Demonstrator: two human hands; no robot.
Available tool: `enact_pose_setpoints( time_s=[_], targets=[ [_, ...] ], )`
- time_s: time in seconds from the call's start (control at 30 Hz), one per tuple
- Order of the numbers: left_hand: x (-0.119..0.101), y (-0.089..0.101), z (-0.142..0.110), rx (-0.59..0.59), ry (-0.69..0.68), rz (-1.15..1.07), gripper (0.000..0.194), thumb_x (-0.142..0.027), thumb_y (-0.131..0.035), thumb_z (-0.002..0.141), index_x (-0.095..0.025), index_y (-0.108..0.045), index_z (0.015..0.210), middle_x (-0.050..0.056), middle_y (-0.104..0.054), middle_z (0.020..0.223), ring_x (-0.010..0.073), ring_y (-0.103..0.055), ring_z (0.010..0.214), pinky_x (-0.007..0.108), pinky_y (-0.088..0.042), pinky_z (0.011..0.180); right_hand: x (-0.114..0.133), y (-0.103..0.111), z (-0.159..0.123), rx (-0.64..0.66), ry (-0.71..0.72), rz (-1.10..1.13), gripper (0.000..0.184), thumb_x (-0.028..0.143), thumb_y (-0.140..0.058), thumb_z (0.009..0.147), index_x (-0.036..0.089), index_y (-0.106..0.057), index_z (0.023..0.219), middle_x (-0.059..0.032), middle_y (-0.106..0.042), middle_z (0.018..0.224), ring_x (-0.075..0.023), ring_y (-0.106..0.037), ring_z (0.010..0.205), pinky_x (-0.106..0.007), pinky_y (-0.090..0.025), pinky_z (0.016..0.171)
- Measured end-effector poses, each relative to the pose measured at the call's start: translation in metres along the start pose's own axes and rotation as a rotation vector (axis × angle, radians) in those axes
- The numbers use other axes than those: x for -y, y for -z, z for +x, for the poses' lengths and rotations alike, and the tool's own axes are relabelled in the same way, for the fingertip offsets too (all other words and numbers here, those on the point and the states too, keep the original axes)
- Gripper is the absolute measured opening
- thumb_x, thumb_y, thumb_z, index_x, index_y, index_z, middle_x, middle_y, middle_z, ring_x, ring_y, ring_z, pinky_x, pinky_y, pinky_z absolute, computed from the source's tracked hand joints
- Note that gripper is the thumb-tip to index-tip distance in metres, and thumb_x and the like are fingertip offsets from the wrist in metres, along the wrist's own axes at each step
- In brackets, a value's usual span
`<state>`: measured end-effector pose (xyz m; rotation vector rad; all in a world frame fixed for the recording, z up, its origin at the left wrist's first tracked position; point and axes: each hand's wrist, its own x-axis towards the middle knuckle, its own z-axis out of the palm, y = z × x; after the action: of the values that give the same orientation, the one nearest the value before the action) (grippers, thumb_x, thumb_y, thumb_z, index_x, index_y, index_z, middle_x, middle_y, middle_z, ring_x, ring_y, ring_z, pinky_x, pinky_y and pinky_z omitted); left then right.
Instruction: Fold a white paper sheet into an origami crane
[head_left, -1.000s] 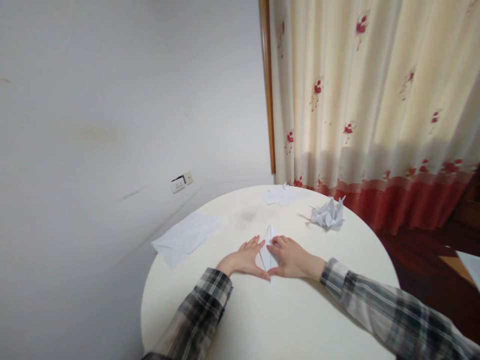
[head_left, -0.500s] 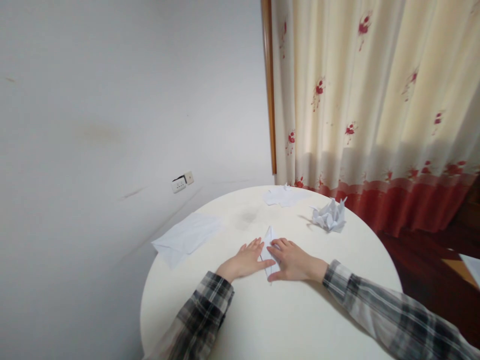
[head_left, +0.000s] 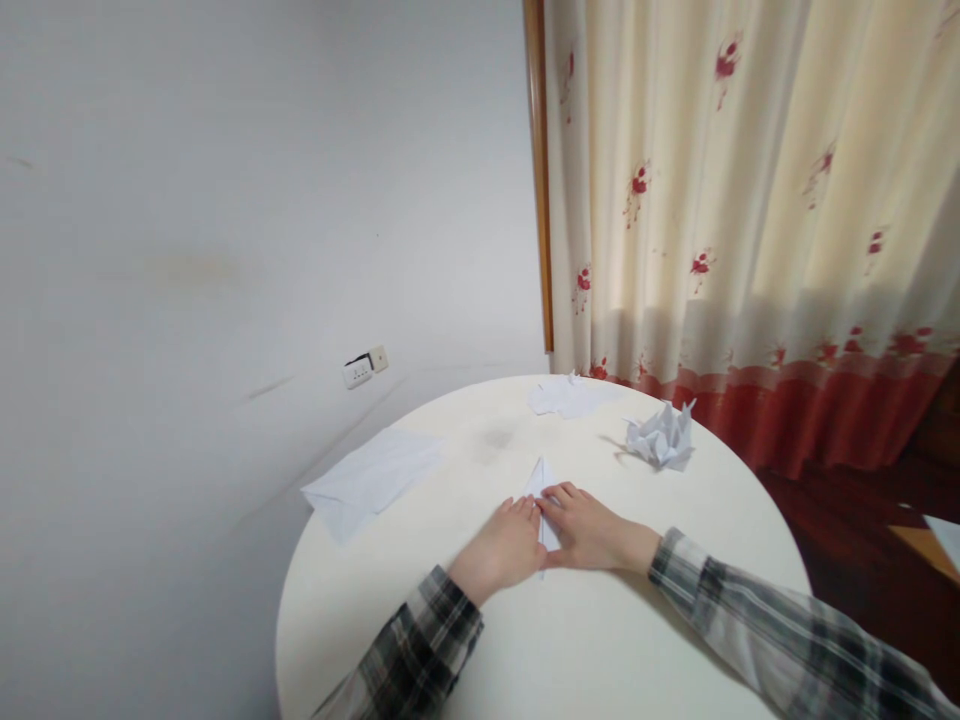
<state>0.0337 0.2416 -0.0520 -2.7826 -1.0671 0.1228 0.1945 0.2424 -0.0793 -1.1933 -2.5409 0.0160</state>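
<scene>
Folded paper (head_left: 550, 537) partly hidden by left hand (head_left: 504, 545), right hand (head_left: 592, 527).

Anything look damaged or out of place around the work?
Yes: the wall socket has a dark gap along its upper edge, perhaps loose; a brownish stain marks the wall. Leftmost, the flat paper seems to overhang the table. Visible parts of the folded paper look fine.
</scene>
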Motion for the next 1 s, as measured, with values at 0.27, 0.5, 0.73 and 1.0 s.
enact_pose_setpoints(
  time_s=[0.27,0.5,0.73,1.0],
  targets=[
    [0.008,-0.006,0.017,-0.181,0.112,0.026,0.019,-0.014,-0.036,0.079,-0.011,-0.050,0.092,0.009,-0.056,0.087,0.0220,-0.053,0.082,0.036,-0.039,0.076,0.003,0.004,0.002,-0.006,0.018,-0.018,0.075,0.066,-0.046,0.065,0.009,-0.045,0.113,-0.0160,-0.049,0.106,-0.0273,-0.042,0.098,-0.040,-0.035,0.084],
    [0.008,-0.022,0.023,-0.221,0.158,-0.103,0.016,-0.010,-0.035,0.078,-0.013,-0.047,0.087,0.008,-0.052,0.087,0.0206,-0.049,0.087,0.033,-0.038,0.079,-0.006,0.007,0.003,-0.021,0.091,0.118,0.042,0.050,-0.048,0.075,0.015,-0.059,0.096,-0.0093,-0.058,0.096,-0.0210,-0.048,0.092,-0.031,-0.038,0.082],
    [0.009,-0.033,0.019,-0.171,0.157,-0.381,0.041,-0.003,-0.030,0.076,-0.013,-0.035,0.116,0.010,-0.045,0.117,0.0177,-0.039,0.111,0.032,-0.029,0.096,-0.009,0.004,0.004,-0.051,0.058,0.183,0.028,0.034,-0.051,0.077,0.017,-0.060,0.098,-0.0063,-0.061,0.095,-0.0188,-0.049,0.094,-0.028,-0.038,0.083],
    [0.017,-0.043,0.025,-0.213,0.069,-0.284,0.045,-0.012,-0.028,0.079,-0.006,-0.033,0.123,0.012,-0.032,0.132,0.0161,-0.024,0.123,0.031,-0.020,0.103,-0.003,0.008,0.005,-0.061,0.079,0.181,0.021,0.027,-0.048,0.078,0.016,-0.060,0.091,-0.0062,-0.061,0.092,-0.0177,-0.051,0.091,-0.027,-0.038,0.082]
  ],
)
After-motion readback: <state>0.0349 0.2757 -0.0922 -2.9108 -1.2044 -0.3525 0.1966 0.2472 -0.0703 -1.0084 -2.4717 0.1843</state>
